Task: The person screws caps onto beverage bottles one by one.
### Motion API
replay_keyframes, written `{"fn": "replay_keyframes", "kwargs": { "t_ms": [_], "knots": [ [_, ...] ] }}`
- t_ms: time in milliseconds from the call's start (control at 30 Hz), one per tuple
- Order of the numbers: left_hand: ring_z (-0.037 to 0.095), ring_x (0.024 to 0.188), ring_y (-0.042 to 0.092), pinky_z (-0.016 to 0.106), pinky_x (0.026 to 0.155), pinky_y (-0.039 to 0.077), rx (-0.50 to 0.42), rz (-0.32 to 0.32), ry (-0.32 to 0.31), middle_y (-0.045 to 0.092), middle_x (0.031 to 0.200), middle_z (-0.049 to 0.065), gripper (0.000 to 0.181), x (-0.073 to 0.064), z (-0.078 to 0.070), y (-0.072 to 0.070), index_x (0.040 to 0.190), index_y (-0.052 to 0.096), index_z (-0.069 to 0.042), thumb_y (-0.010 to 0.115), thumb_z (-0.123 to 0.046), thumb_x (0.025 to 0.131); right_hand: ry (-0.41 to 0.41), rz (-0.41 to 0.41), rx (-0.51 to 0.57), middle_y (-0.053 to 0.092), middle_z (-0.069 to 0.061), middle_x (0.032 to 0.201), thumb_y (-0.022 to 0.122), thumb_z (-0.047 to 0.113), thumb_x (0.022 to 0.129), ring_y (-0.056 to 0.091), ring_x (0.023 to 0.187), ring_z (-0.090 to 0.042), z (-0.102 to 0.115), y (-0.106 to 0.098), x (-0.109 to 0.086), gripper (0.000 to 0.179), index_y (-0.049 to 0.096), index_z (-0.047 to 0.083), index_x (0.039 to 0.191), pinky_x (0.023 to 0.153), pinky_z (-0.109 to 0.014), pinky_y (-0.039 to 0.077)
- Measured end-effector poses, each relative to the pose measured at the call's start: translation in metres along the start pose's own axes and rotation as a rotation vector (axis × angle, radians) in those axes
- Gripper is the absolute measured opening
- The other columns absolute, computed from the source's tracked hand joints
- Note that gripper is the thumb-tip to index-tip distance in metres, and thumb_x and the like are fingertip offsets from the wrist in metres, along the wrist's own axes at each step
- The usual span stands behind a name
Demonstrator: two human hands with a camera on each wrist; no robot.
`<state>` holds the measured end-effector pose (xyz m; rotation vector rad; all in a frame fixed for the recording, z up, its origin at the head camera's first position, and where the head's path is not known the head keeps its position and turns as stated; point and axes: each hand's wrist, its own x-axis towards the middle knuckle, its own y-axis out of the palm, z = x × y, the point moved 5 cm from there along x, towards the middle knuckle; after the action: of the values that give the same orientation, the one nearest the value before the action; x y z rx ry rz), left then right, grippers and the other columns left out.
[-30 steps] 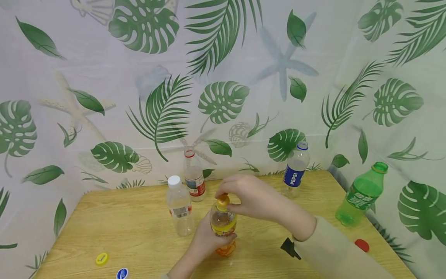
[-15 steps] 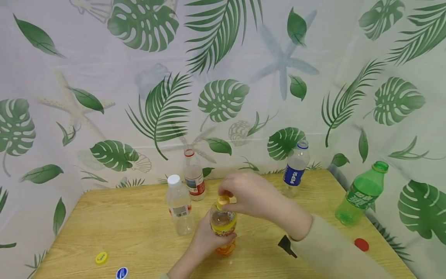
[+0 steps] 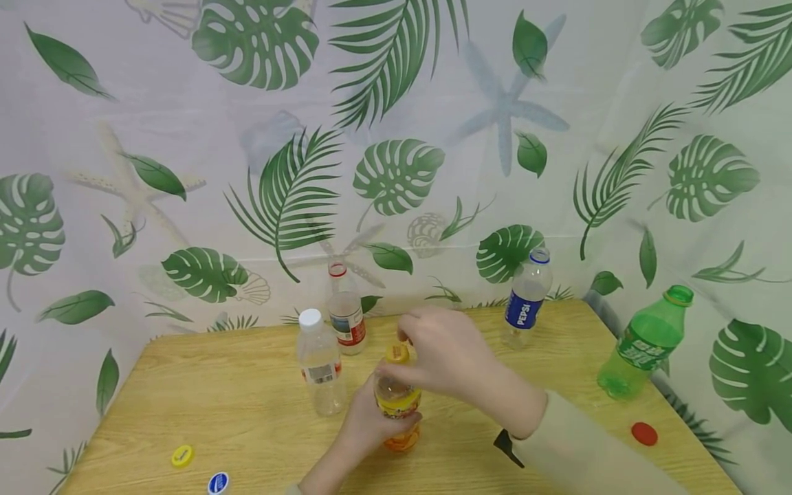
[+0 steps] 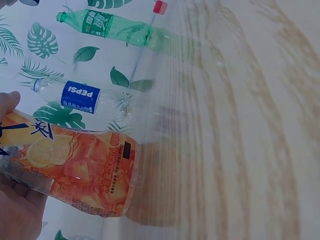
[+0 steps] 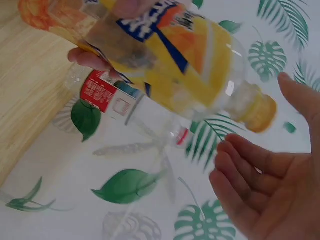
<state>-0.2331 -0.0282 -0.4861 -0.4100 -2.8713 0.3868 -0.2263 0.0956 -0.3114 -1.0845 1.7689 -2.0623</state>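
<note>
In the head view, my left hand grips a plastic drink bottle with a yellow and orange label by its middle. It stands upright on the wooden table, its orange cap on the neck. The left wrist view shows the lower label with printed lemon and ice, the bottle base on the table. My right hand is at the bottle's top. From the right wrist, the thumb and loosely bent fingers of this hand stand apart on either side of the cap, with a gap to it.
Close left of the bottle stands a clear bottle with a white cap; behind it is an uncapped red-necked bottle. A Pepsi bottle and a green bottle stand right. Loose caps are yellow, blue and red.
My right hand's fingers have come off the orange cap and spread apart around it. The left hand and the bottle have stayed in place.
</note>
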Motion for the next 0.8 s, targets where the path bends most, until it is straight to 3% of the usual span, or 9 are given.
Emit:
{"fn": "replay_keyframes", "kwargs": {
  "t_ms": [67,133,233,500,800],
  "knots": [
    [0.030,0.117,0.071,0.025,0.099,0.057,0.000,0.000,0.000,0.073,0.128,0.014,0.067,0.000,0.000,0.000,0.139,0.056,-0.005,0.090,-0.013,0.082,-0.052,0.033,0.059,0.077,-0.001,0.103,0.086,0.052,0.085,0.073,0.093,-0.018,-0.001,-0.005,-0.002,0.050,0.076,0.010,0.109,0.081,-0.033,0.062],
    [0.031,0.118,0.070,0.027,0.101,0.056,-0.001,-0.002,-0.005,0.072,0.129,0.015,0.070,0.000,0.000,-0.001,0.141,0.055,-0.005,0.091,-0.012,0.082,-0.122,0.060,0.131,0.076,-0.005,0.119,0.086,0.040,0.089,0.073,0.110,-0.023,-0.003,-0.012,-0.003,0.048,0.074,0.007,0.123,0.097,-0.040,0.061],
    [0.031,0.119,0.070,0.030,0.102,0.056,0.014,-0.006,-0.010,0.072,0.130,0.015,0.074,0.000,-0.001,-0.002,0.144,0.053,-0.004,0.091,-0.013,0.081,-0.208,0.097,0.232,0.074,-0.005,0.128,0.085,0.025,0.092,0.070,0.121,-0.025,-0.007,-0.016,-0.002,0.044,0.072,0.008,0.130,0.106,-0.044,0.057],
    [0.029,0.120,0.069,0.030,0.102,0.055,-0.017,0.007,-0.034,0.071,0.131,0.013,0.074,0.000,0.000,-0.002,0.144,0.053,-0.004,0.091,-0.013,0.081,-0.305,0.132,0.373,0.078,-0.005,0.124,0.078,0.008,0.095,0.073,0.119,-0.024,-0.013,-0.004,-0.001,0.028,0.077,0.007,0.123,0.104,-0.041,0.060],
    [0.026,0.118,0.069,0.025,0.100,0.054,-0.062,-0.002,-0.046,0.072,0.129,0.014,0.073,-0.002,0.000,0.000,0.142,0.053,-0.004,0.091,-0.011,0.081,-0.262,0.099,0.374,0.079,-0.002,0.109,0.083,0.013,0.092,0.074,0.099,-0.015,-0.014,-0.001,-0.003,0.028,0.079,0.008,0.119,0.090,-0.032,0.062]
  ]
}}
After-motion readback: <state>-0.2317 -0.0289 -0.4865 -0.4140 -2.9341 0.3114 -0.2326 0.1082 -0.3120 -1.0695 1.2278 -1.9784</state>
